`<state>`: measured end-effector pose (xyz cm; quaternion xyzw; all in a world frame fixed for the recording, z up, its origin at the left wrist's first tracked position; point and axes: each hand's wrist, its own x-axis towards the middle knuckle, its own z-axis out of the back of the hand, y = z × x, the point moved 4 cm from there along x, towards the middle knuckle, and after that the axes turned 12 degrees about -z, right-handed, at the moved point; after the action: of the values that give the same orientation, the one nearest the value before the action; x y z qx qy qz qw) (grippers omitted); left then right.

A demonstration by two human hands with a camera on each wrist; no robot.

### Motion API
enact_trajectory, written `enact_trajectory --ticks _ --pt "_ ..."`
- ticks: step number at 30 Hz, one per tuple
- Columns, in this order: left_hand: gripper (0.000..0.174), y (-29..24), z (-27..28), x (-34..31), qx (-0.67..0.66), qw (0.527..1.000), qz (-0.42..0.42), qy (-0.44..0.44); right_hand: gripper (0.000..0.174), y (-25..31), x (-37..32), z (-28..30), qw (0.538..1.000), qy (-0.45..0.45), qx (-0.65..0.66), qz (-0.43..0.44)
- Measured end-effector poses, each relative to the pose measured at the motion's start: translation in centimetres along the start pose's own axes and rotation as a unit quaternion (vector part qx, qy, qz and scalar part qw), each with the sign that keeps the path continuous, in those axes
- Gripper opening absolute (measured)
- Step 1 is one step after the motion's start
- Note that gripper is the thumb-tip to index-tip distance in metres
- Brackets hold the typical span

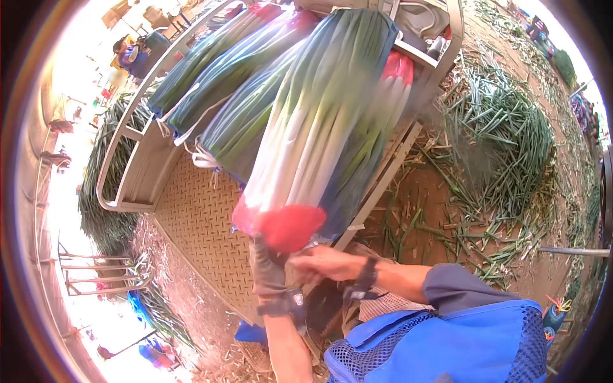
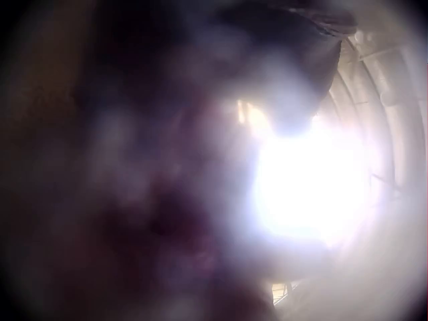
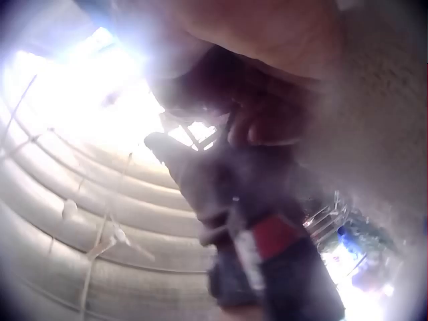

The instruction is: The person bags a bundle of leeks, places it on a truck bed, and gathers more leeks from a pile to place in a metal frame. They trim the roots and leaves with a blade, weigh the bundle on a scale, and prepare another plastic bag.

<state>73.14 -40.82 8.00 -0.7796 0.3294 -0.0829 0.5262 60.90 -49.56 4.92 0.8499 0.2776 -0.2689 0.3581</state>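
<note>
A long mesh bag of green onions (image 1: 319, 121) lies on top of other bags, its green tops at the far end and white stalks toward me. Its gathered red end (image 1: 290, 226) hangs over the person's hands. Right under it, the gloved left hand (image 1: 269, 271) grips the bunched end; its fingertips are hidden by the red cloth. Beside it, the bare right hand (image 1: 319, 263) has curled fingers, slightly blurred. In the right wrist view, a thin dark strand shows at those fingertips, close to the left glove (image 3: 227, 177). The left wrist view is mostly dark blur and glare.
Several filled bags (image 1: 211, 96) lie side by side on a cart with a ridged metal bed (image 1: 198, 207) and tube rails (image 1: 121, 150). Loose green leaves (image 1: 501, 143) are heaped on the ground at right. A metal rack (image 1: 99, 274) and a dark green pile (image 1: 105, 191) stand at left.
</note>
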Motion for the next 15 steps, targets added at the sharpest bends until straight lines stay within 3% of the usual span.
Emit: enact_trajectory --ticks 1,2,4,5,7,8,9,11,12,15 --pt "0.09 0.2 0.3 0.5 -0.011 1.0 0.008 -0.005 0.04 2.2 -2.6 1.5 0.996 -0.051 -0.062 -0.042" --pt "0.091 0.9 0.8 1.1 -0.025 1.0 0.015 -0.007 0.04 4.3 -4.4 4.0 0.994 -0.091 -0.059 0.01" --pt "0.089 2.9 1.8 2.5 -0.073 0.997 0.02 -0.001 0.046 9.1 -7.3 11.1 0.953 -0.258 -0.049 0.152" --pt "0.087 3.2 2.4 2.5 -0.109 0.994 0.027 -0.016 0.053 12.0 -9.4 14.1 0.903 -0.343 -0.107 0.236" --pt "0.085 3.4 3.2 3.3 -0.176 0.982 0.038 -0.048 0.065 17.7 -11.4 19.3 0.879 -0.393 -0.119 0.241" --pt "0.077 2.8 2.8 3.8 -0.188 0.977 0.049 -0.082 0.069 19.7 -10.5 22.5 0.871 -0.414 -0.041 0.261" --pt "0.074 2.8 2.9 4.4 -0.179 0.978 0.062 -0.084 0.075 21.3 -9.4 25.1 0.857 -0.432 0.035 0.28" --pt "0.069 2.7 4.2 5.0 -0.16 0.979 0.088 -0.094 0.078 23.9 -9.6 25.0 0.872 -0.38 0.058 0.303" --pt "0.056 2.8 4.4 5.4 -0.185 0.974 0.089 -0.098 0.079 24.7 -9.4 24.9 0.879 -0.352 0.07 0.313" --pt "0.045 3.7 7.7 6.7 -0.107 0.99 0.025 -0.09 0.074 25.5 -7.8 26.9 0.869 -0.28 0.227 0.338"
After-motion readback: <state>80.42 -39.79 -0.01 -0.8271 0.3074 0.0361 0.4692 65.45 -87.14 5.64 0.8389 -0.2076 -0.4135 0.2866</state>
